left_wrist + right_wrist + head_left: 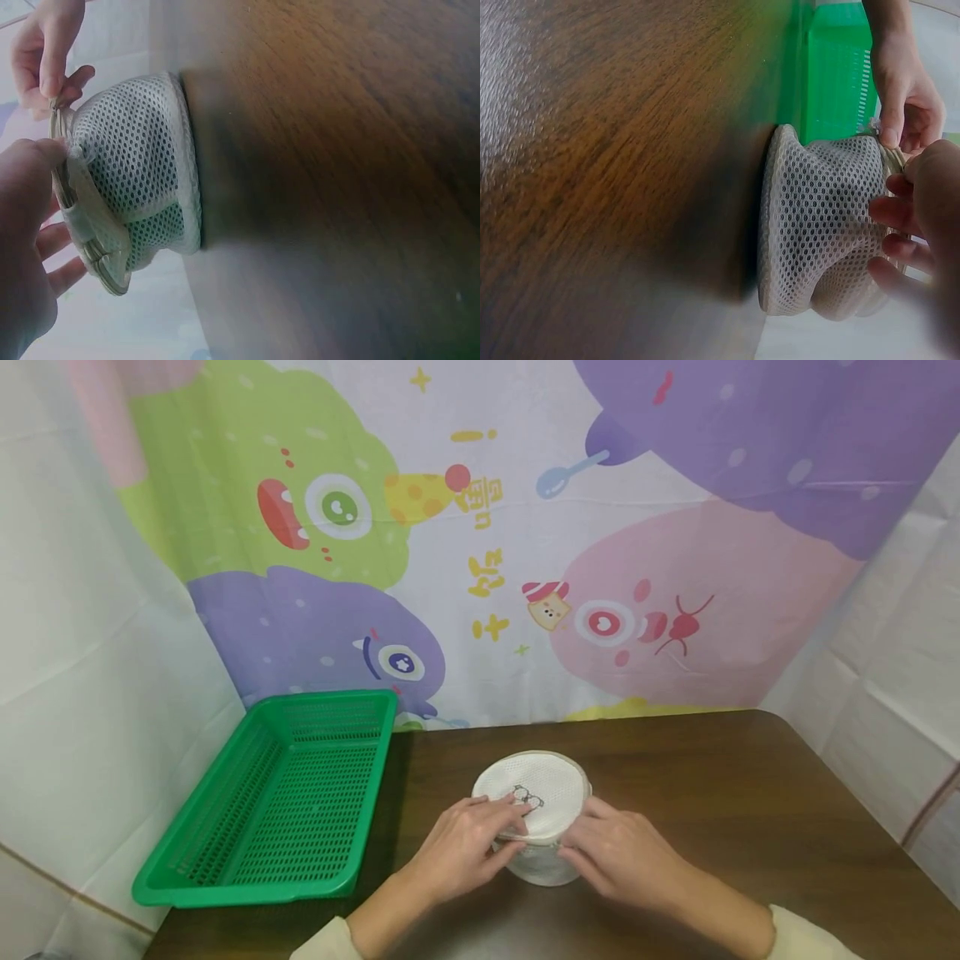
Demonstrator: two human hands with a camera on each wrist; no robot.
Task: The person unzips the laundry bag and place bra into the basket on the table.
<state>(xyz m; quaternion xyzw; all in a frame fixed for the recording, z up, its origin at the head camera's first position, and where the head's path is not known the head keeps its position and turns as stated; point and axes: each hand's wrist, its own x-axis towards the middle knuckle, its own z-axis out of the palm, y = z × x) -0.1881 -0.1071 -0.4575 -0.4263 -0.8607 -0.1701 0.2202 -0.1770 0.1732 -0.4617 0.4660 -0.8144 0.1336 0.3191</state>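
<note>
Mesh bag (555,810) held, lower centre of frame
Its rim (542,841), partly hidden by fingers (512,816), is pinched by left hand (476,832) and right hand (617,850); forearms (393,906) angled inward, sleeves (330,941) cut off.

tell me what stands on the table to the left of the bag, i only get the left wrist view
Observer: A green basket; the head view shows it whole.
Operator: anything in it
Observer: Nothing shows inside; its slotted floor is bare in the head view.
Operator: ok and what's on top of the bag where my view can't see
Observer: A small dark drawing, with fingers of the left hand resting close to it.
</note>
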